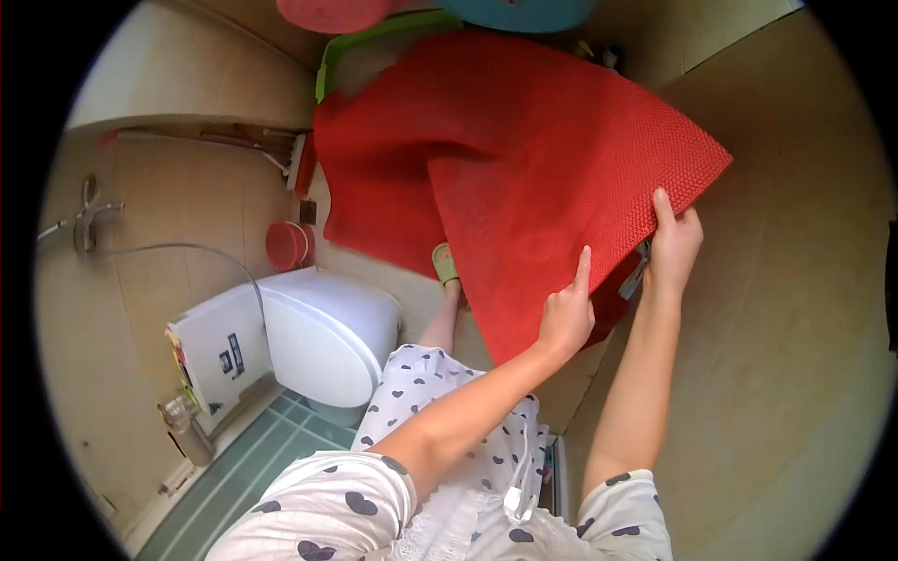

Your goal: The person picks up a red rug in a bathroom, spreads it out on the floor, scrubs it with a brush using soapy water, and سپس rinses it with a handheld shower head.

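Observation:
A large red mat (533, 196) with a textured surface is lifted at its near right edge, and the rest drapes down in folds toward the floor. My right hand (673, 243) grips that edge near the corner, thumb on top. Further left along the same edge, my left hand (568, 316) is closed on the mat, its index finger laid along the top. A small grey piece (636, 271) shows under the mat beside my right hand; I cannot make out what it is. My green slipper (445, 263) stands next to the mat's folded part.
A white toilet (323, 327) with its lid down stands at the left. Behind it are a red bucket (288, 245) and a squeegee or broom head (299, 164). A green tray (374, 42), a pink basin (332, 11) and a blue basin (519, 13) sit at the far end. A tiled wall (776, 280) closes the right side.

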A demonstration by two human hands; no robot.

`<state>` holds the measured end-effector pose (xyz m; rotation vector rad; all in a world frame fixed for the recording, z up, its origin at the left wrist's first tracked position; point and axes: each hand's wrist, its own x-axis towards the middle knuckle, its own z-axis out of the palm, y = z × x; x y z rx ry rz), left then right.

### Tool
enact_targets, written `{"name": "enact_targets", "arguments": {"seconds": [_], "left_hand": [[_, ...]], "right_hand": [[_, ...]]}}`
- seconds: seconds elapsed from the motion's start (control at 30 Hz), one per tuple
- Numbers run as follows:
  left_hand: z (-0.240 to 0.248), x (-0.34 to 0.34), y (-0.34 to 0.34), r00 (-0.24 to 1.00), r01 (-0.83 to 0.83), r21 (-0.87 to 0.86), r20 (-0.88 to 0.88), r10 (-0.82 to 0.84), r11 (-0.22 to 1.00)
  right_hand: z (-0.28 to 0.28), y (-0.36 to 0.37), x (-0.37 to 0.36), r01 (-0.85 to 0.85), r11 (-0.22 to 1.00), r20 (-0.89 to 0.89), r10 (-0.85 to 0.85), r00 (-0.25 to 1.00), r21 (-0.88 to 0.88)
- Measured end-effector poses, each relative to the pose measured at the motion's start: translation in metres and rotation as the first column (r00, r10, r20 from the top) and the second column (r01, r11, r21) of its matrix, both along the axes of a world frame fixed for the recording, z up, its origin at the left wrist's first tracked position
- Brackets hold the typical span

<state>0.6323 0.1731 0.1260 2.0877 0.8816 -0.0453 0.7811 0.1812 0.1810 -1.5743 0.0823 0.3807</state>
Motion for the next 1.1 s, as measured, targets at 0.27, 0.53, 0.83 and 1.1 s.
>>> {"name": "enact_targets", "arguments": {"seconds": [0.27,0.53,0.83,1.1], "left_hand": [[0.036,-0.031,-0.031,0.993,0.006,0.041,0.116,-0.011,0.999],[0.087,-0.088,-0.052,0.922,0.386,-0.224,0.112,-0.370,0.895],[0.072,-0.071,0.111,0.968,-0.054,0.069,0.249,0.036,0.996],[-0.011,-0.086,0.039,0.959,0.179,-0.328,-0.152,-0.238,0.928]], "right_hand": [[0.078,0.006,-0.097,-0.465,0.628,0.494,0.778,0.387,-0.624],[0.120,-0.141,-0.101,-0.182,0.919,0.193,0.261,0.946,-0.349],[0.093,-0.216,-0.170,0.061,0.932,0.147,-0.009,0.989,-0.356],[0.082,-0.237,-0.259,0.202,0.930,0.040,-0.199,0.979,-0.309]]}}
